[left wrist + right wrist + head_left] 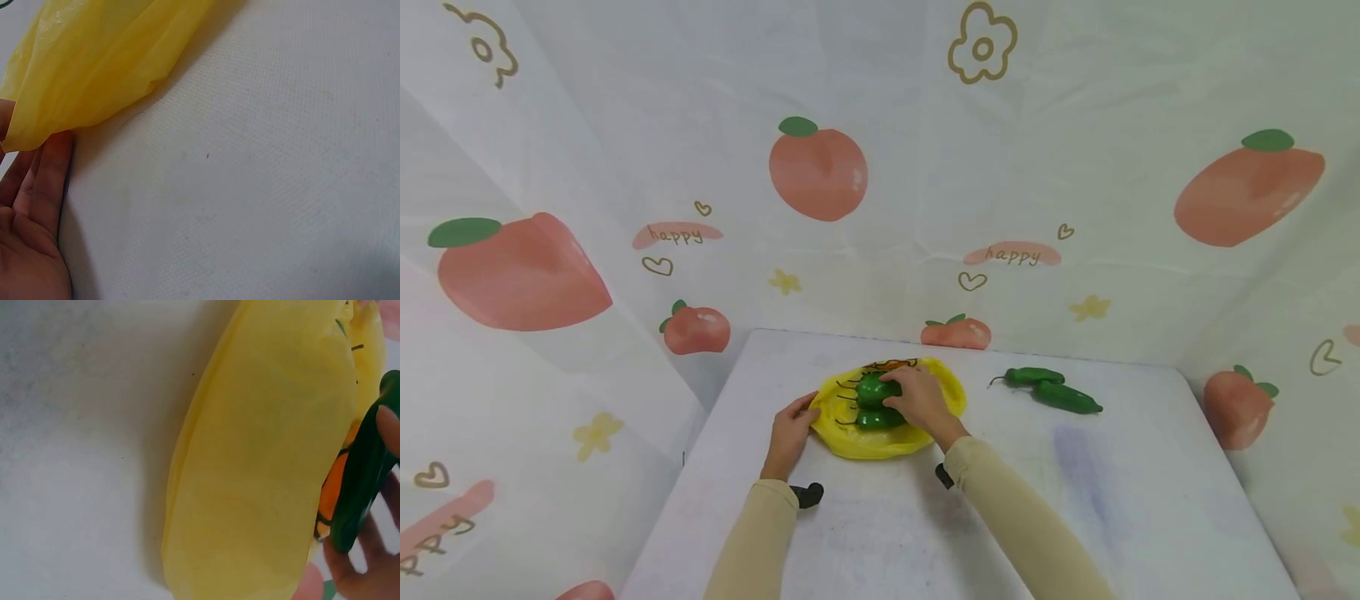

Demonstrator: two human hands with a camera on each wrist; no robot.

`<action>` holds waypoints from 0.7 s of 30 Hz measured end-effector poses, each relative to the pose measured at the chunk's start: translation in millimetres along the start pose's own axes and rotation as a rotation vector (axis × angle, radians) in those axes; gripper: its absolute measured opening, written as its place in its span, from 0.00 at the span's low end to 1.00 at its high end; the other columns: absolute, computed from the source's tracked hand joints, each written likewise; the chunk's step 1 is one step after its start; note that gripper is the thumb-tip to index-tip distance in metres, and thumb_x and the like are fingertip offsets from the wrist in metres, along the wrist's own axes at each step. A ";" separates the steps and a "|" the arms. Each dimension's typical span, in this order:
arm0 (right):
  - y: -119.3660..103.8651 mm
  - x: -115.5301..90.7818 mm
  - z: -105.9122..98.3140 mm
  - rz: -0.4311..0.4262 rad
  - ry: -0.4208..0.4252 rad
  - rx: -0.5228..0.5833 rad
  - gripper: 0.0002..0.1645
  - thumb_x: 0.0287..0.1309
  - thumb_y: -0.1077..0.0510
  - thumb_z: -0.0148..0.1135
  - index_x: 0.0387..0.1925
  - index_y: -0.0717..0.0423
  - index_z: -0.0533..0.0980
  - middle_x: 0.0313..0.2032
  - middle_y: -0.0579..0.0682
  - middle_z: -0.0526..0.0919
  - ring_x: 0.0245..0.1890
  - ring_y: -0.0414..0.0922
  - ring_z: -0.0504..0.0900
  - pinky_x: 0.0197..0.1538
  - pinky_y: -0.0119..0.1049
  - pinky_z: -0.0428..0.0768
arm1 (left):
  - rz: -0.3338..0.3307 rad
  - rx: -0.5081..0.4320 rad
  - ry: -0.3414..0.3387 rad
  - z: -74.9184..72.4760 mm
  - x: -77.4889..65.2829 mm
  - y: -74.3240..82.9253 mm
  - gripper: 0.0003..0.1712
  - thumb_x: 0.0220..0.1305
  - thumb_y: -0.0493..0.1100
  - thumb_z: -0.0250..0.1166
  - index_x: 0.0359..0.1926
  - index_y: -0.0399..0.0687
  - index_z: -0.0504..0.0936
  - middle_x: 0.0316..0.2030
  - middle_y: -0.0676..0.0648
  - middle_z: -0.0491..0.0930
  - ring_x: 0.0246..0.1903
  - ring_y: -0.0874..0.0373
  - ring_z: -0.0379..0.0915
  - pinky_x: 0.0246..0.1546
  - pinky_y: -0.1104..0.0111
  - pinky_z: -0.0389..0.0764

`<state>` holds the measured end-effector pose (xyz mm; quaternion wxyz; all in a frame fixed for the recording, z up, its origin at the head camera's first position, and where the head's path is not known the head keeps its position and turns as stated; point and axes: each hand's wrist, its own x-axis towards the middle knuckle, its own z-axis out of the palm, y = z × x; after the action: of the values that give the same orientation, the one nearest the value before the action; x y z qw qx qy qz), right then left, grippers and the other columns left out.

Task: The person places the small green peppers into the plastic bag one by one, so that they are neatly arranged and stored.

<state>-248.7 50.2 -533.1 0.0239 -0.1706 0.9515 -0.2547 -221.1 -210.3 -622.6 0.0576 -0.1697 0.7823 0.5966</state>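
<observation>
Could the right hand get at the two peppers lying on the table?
Probably yes: only the yellow bag's rim stands between the right hand and the two peppers, though that hand holds another pepper.

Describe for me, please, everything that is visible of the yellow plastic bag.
The yellow plastic bag looks thin and slightly wrinkled. It lies on the white table, mouth open upward, with green chili peppers inside and an orange, dark-lined patch at its far side. The left hand pinches its left edge.
</observation>
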 end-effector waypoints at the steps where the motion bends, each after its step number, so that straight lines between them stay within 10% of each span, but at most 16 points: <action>1: 0.3 2.1 0.9 -0.004 -0.002 0.005 0.24 0.58 0.51 0.73 0.57 0.46 0.83 0.59 0.49 0.85 0.59 0.52 0.79 0.69 0.52 0.71 | 0.000 0.003 0.000 -0.1 0.1 0.0 0.25 0.71 0.50 0.60 0.67 0.59 0.78 0.68 0.48 0.75 0.55 0.51 0.74 0.54 0.65 0.80; 21: -3.7 22.0 11.7 0.097 -0.035 0.021 0.25 0.62 0.53 0.70 0.61 0.45 0.80 0.63 0.47 0.82 0.63 0.53 0.74 0.68 0.49 0.73 | 0.016 0.000 0.002 -2.1 -2.2 1.8 0.24 0.70 0.48 0.61 0.66 0.59 0.79 0.66 0.47 0.78 0.52 0.52 0.75 0.51 0.67 0.80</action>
<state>-266.7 34.2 -540.5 0.0546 -0.1285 0.9555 -0.2600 -219.4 -211.5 -619.8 0.0519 -0.1639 0.7838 0.5968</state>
